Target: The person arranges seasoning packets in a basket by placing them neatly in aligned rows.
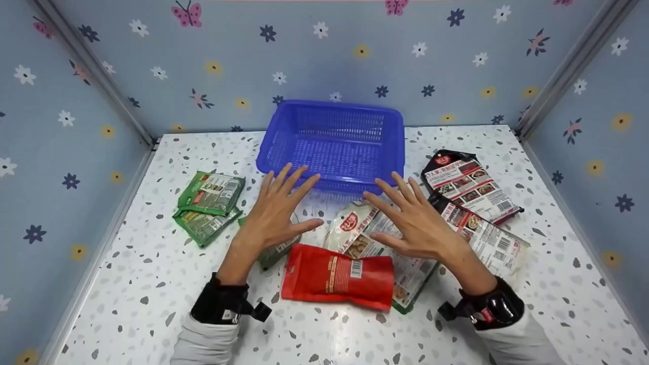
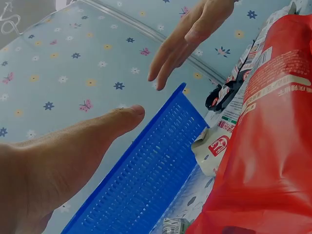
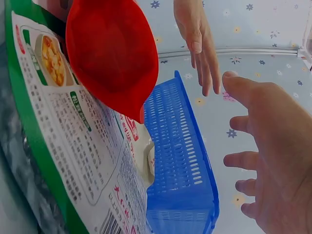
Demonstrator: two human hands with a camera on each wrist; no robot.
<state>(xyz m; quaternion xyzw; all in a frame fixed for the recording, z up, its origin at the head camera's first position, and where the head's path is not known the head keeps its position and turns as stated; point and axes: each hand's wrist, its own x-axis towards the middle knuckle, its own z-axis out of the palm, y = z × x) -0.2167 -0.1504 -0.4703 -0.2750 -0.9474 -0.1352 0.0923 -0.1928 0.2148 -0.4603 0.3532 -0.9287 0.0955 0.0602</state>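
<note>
My left hand [image 1: 274, 213] hovers with fingers spread and holds nothing, over a dark green packet [image 1: 276, 255] in front of the basket. Likewise spread, my right hand [image 1: 418, 220] is above the printed food pouches, its palm facing down. Between the wrists lies a red pouch [image 1: 337, 276], on top of a white-and-green pouch [image 1: 413, 279]. The blue plastic basket [image 1: 332, 180] stands just beyond both hands' fingertips, with nothing in it. In the left wrist view the thumb [image 2: 112, 124] sticks out straight; in the right wrist view the fingers [image 3: 243, 161] are apart.
Two green packets [image 1: 210, 195] overlap on the table's left side. At the right lie a black-topped pouch [image 1: 469, 185] and another printed pouch [image 1: 489, 243]. Flower-patterned walls [image 1: 324, 61] enclose the speckled table [image 1: 137, 284] at the back and sides.
</note>
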